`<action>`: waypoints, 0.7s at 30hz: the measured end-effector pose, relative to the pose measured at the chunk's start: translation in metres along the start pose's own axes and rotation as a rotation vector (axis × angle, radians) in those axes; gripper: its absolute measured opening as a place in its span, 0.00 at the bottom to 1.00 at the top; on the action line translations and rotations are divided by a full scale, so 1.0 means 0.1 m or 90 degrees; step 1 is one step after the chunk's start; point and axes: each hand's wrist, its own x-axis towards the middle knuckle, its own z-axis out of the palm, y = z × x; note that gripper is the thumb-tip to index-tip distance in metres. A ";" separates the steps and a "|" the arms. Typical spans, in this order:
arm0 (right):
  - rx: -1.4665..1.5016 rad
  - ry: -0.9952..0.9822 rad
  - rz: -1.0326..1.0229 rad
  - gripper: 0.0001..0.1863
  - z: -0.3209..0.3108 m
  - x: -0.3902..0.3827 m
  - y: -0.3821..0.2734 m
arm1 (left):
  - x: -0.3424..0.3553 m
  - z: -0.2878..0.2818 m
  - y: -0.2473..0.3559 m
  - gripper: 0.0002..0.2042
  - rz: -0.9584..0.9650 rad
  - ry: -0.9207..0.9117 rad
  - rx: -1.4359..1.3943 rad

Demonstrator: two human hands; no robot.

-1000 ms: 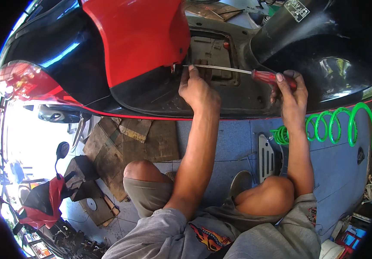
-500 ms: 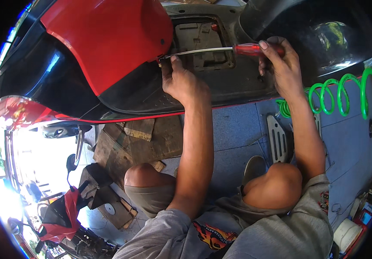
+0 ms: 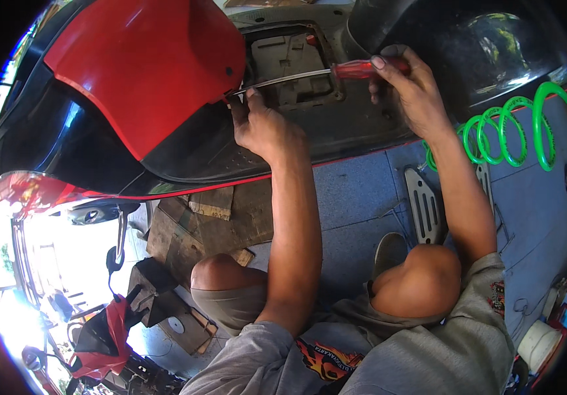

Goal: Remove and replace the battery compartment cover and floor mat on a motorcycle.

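My left hand (image 3: 260,125) is closed at the lower corner of a red scooter panel (image 3: 138,66), thumb and fingers pinched at the tip end of a long screwdriver shaft (image 3: 293,76). That tip meets the panel's edge, where fine detail is too small to tell. My right hand (image 3: 408,92) grips the translucent red screwdriver handle (image 3: 356,70). The shaft crosses over a recessed compartment (image 3: 280,49) with a small red piece inside, set in the scooter's black floorboard (image 3: 342,131).
A green coiled hose (image 3: 546,125) lies at the right, near a slotted metal plate (image 3: 419,210). Below the scooter are dirty cardboard sheets (image 3: 178,237) on blue-grey tiles (image 3: 349,191). Another red and black scooter (image 3: 99,342) stands at lower left; tubs and boxes (image 3: 533,342) sit at lower right.
The view has shifted, so the scooter sits further left in the picture. The screwdriver's handle end has risen and now sits higher than its tip. Both hands keep their hold.
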 end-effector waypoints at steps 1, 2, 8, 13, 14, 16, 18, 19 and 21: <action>-0.005 0.008 0.001 0.18 -0.04 0.00 0.00 | -0.03 0.03 -0.02 0.20 0.012 0.008 -0.003; 0.048 -0.013 0.006 0.18 -0.13 0.00 0.02 | -0.06 0.03 -0.08 0.20 -0.001 0.003 -0.006; -0.231 -0.012 0.010 0.21 -0.09 0.13 0.18 | 0.18 -0.15 -0.16 0.13 -0.201 -0.073 0.010; -0.114 -0.100 0.037 0.21 -0.26 0.21 -0.03 | 0.12 0.07 -0.17 0.10 -0.255 -0.168 -0.063; -0.128 -0.125 0.018 0.25 -0.25 0.21 -0.12 | 0.16 0.08 -0.18 0.10 -0.250 -0.153 -0.059; -0.099 -0.136 -0.060 0.24 -0.19 0.24 -0.04 | 0.18 0.13 -0.20 0.11 -0.192 -0.114 0.009; -0.276 -0.116 -0.110 0.22 -0.08 0.24 0.04 | 0.13 0.13 -0.12 0.12 -0.148 -0.023 0.056; -0.256 -0.107 -0.067 0.21 -0.10 0.22 0.04 | 0.09 0.14 -0.13 0.11 -0.177 -0.001 0.100; -0.253 -0.091 0.062 0.19 -0.11 0.18 -0.09 | 0.06 0.07 -0.16 0.08 -0.225 -0.027 0.077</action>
